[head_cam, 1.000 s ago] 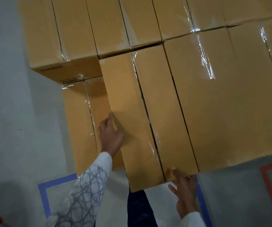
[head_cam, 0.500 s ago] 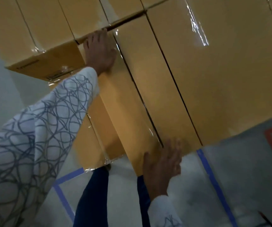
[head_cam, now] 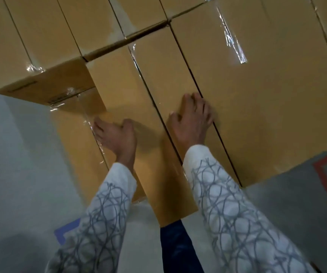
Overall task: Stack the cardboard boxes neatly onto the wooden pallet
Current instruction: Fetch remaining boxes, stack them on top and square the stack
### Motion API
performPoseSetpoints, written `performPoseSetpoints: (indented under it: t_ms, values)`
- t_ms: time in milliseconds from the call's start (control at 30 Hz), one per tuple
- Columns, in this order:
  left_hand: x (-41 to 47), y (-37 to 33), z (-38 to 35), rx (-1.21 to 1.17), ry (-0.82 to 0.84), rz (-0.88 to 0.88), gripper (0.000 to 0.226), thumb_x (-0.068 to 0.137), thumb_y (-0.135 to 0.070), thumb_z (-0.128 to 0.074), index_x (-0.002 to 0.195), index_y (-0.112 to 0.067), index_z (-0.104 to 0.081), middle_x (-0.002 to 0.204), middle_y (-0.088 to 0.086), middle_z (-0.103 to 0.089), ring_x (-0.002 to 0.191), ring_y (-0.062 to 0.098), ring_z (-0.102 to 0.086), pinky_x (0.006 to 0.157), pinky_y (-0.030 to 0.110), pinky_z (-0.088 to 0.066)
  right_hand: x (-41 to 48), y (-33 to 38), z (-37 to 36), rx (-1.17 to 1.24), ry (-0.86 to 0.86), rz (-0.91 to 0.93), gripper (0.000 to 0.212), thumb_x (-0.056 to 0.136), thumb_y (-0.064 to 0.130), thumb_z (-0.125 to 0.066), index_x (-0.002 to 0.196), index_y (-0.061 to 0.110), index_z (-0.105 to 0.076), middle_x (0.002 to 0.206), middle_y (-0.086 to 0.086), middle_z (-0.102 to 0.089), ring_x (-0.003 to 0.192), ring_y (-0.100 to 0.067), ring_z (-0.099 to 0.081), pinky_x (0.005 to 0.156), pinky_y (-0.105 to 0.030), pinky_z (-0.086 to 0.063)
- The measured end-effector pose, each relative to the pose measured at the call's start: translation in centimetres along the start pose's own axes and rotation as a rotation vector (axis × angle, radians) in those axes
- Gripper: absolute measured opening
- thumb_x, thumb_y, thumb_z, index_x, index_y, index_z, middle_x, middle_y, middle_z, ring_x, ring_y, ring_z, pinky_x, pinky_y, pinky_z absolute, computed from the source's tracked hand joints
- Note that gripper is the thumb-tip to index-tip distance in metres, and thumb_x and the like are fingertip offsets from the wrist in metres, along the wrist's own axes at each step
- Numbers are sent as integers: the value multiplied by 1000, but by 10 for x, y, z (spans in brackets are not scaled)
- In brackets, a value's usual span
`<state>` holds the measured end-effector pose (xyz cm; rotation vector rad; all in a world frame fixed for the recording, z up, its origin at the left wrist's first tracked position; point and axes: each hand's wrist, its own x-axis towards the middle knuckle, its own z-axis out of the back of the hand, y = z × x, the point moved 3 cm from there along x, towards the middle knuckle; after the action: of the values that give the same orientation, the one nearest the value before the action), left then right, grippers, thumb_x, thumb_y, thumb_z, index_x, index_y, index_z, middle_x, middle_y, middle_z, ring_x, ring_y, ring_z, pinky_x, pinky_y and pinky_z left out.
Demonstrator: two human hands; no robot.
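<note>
Tan cardboard boxes sealed with clear tape form a tight stack that fills the upper view. One long cardboard box in the top layer juts out toward me past its neighbours. My left hand clasps its left edge, thumb on top and fingers down the side. My right hand lies flat with fingers spread across the seam between this box and the wide box to its right. A lower box shows beneath on the left. The pallet is hidden.
Grey floor lies left and below the stack. Blue tape marks the floor near my left sleeve and red tape at the right. My dark trouser leg stands against the stack's near side. A far-left box overhangs the lower one.
My left hand came down from the box's far corner to its left edge. My right hand rose from the near end onto the top seam. The view tilted more over the stack.
</note>
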<state>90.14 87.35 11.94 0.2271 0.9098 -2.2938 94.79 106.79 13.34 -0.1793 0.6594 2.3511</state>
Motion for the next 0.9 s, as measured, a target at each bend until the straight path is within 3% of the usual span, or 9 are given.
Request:
performPoseSetpoints:
  t_ms: [67,167,267,333,433,567,767,900]
  values:
    - [-2,21,-5,-114,97,70,86,81,-44,-67,153,-5,-41,151,17,-48,139,37,-45,116,46,-38,23,7,1,-25,15,19,65,93,38,-63,151,20,-42,165,-7,-30,152,-30,-22,119,-51,-17]
    - [-8,32,-6,-188,137,-29,62,85,-53,-60,136,-17,-62,124,4,-69,113,25,-66,99,40,-53,37,14,-2,16,-42,-25,70,86,40,-69,149,20,-44,158,-8,-38,146,-30,-28,116,-49,-22]
    - [-11,32,2,-216,96,-38,33,93,-31,-69,124,-19,-73,108,-2,-76,100,17,-69,80,20,-48,37,16,-5,58,-61,-69,76,83,42,-74,149,20,-45,159,-5,-38,145,-30,-28,115,-49,-26]
    - [-10,30,5,-197,78,-33,32,93,-27,-73,123,-19,-75,105,-3,-77,95,14,-69,71,13,-44,38,15,-5,67,-72,-71,78,82,44,-77,149,21,-45,159,-4,-38,146,-30,-28,114,-49,-26]
    - [-5,33,5,-176,92,-29,41,91,-32,-75,130,-20,-72,114,-3,-76,101,14,-68,82,21,-50,42,14,-3,139,-72,-111,78,77,46,-81,145,27,-48,156,1,-42,143,-29,-29,109,-49,-26]
    - [-5,35,4,-177,90,5,53,90,-37,-76,137,-15,-66,129,4,-71,117,22,-66,99,35,-53,57,14,7,386,-91,-340,68,75,41,-85,134,32,-53,139,9,-57,138,-24,-32,98,-44,-21]
    - [-7,33,5,-157,66,48,55,94,-34,-74,142,-11,-60,138,8,-65,125,29,-60,90,25,-37,61,16,16,404,-102,-366,61,77,45,-82,132,38,-57,134,16,-60,132,-19,-33,91,-41,-20]
    - [-3,26,5,-132,69,8,56,94,-36,-73,144,-12,-58,138,7,-64,127,29,-59,91,28,-39,68,26,19,327,-88,-336,62,77,51,-80,135,41,-58,140,11,-55,135,-23,-32,101,-48,-26]
